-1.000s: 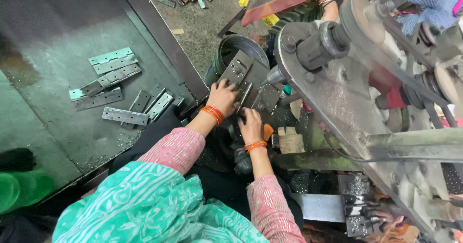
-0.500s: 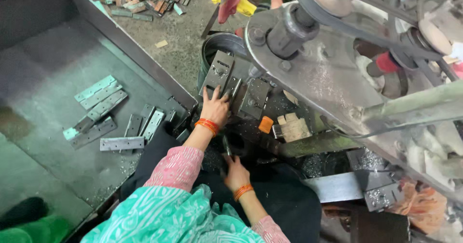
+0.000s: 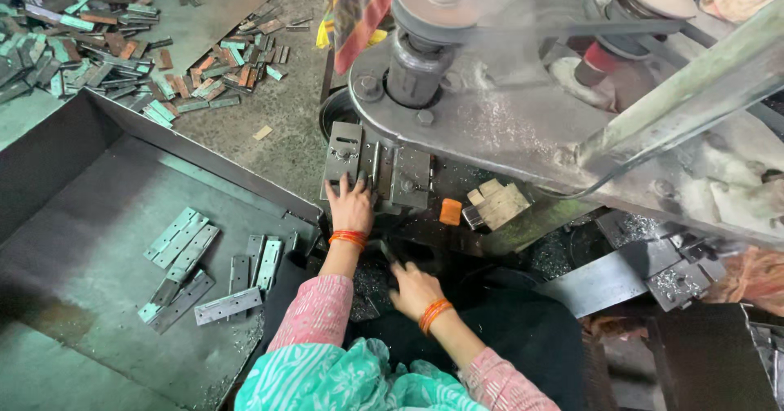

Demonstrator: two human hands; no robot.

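My left hand (image 3: 350, 205) lies flat, fingers spread, on a grey metal plate (image 3: 344, 155) on the press bed under the big machine head (image 3: 506, 109). My right hand (image 3: 415, 287) is lower, near my lap, curled around a dark thin piece (image 3: 387, 252); what it is I cannot tell. Both wrists wear orange bangles. A second plate (image 3: 411, 177) sits on the bed just right of the left hand.
A dark metal tray (image 3: 90, 264) on my left holds several flat hinge-like strips (image 3: 229, 305). More strips are heaped on the floor (image 3: 98, 35) at upper left. An orange block (image 3: 450, 212) and pale wooden blocks (image 3: 495, 201) rest beside the press.
The view has tipped towards the floor pile. My right hand dropped from the press bed towards my lap. The left hand stays on the plate.
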